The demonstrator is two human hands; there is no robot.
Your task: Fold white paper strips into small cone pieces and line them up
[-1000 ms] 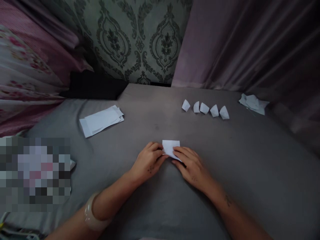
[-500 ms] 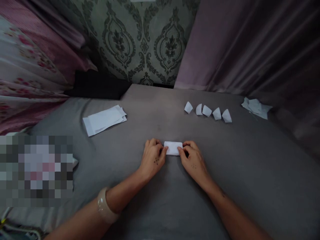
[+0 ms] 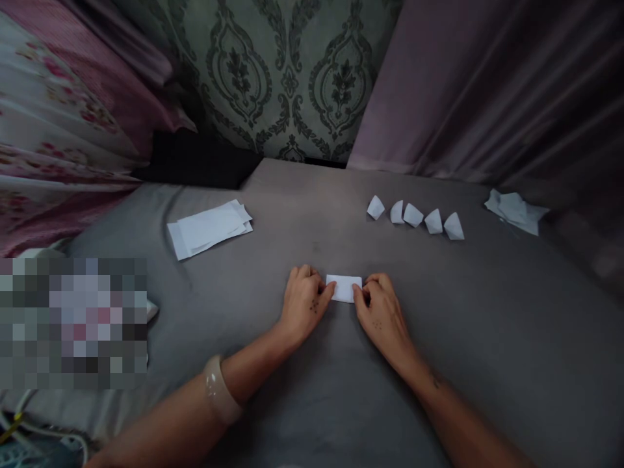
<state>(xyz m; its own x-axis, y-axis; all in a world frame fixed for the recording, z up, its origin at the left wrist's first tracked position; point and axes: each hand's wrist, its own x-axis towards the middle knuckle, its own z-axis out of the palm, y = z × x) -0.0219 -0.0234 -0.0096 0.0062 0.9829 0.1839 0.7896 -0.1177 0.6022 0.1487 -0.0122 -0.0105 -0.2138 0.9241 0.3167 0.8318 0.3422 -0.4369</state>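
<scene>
A small folded rectangle of white paper [image 3: 344, 288] lies low over the grey sheet, between my two hands. My left hand [image 3: 307, 298] pinches its left end, thumb on top and fingers curled behind. At the right end, my right hand [image 3: 381, 305] has the same grip, with the thumb pressing the near face. The fingertips under and behind the paper are hidden. Farther off to the left lies a stack of white paper strips [image 3: 210, 229]. Several folded white paper shapes [image 3: 413, 215] stand in a row beyond my right hand.
Crumpled white paper pieces [image 3: 517, 211] lie at the far right. A black flat item [image 3: 199, 159] rests at the back left, beside a floral curtain [image 3: 63, 117]. Cables [image 3: 43, 429] sit at the lower left, below a blurred-out patch. A patterned wall stands behind.
The whole view has shifted slightly, so everything appears a little farther right. Both hands keep hold of the folded paper, and the thumbs stay pressed on its ends.
</scene>
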